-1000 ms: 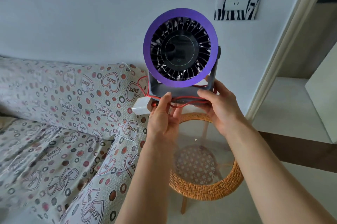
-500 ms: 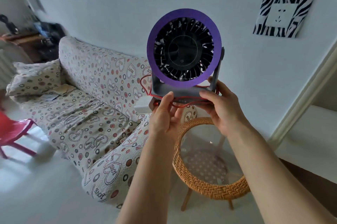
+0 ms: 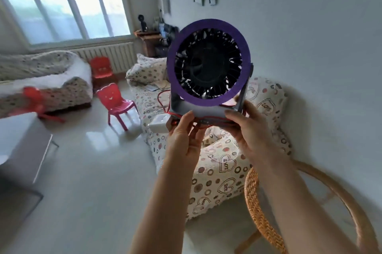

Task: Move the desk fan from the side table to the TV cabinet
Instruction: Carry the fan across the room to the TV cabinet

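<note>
I hold the desk fan [image 3: 208, 62] up in front of me at chest height. It has a purple ring around black blades and a grey base wound with red cable. A white plug block [image 3: 159, 123] hangs at the base's left. My left hand [image 3: 183, 135] grips the base from below on the left. My right hand [image 3: 250, 131] grips the base and stand on the right. The round wicker side table [image 3: 251, 195] is at the lower right, below my right forearm. No TV cabinet is in view.
A sofa in heart-patterned cover [image 3: 217, 162] runs along the right wall. Red children's chairs [image 3: 117, 102] stand on the pale floor. A white table [image 3: 22, 144] is at the left, a second sofa [image 3: 45, 79] behind it, and a window with a radiator at the back.
My view has swung left, away from the side table and wall socket toward the room and window. The fan stays held in both hands in the same grip.
</note>
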Tool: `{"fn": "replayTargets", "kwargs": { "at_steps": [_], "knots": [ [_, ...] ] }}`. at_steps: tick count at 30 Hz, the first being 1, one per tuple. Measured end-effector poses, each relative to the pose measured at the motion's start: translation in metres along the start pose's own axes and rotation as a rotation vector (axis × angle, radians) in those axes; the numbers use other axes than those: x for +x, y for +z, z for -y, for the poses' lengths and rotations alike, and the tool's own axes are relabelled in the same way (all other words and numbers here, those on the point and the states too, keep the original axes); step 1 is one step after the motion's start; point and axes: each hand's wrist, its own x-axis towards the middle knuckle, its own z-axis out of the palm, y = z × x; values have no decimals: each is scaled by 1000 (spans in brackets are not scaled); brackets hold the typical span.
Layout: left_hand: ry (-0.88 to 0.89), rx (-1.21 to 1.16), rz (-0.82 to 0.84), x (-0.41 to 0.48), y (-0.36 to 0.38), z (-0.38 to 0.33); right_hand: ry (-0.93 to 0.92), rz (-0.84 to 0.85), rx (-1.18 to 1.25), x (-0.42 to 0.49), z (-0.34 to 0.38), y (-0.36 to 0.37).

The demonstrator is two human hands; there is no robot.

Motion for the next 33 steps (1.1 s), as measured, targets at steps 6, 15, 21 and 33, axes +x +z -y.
{"fn": "replayTargets", "kwargs": {
  "at_steps": [6,15,21,33],
  "knots": [
    [149,-51,-78,-19,-42,-61,60,192,45,-8,-30,71],
    [437,-126,-201,-67,-141,-182,216,425,105,-45,-107,217],
    [596,-144,-293,-115,-220,-272,328,559,98,-94,-163,329],
    [804,-196,-481,-214,-372,-429,513,802,143,-214,-272,530]
  ]
}}
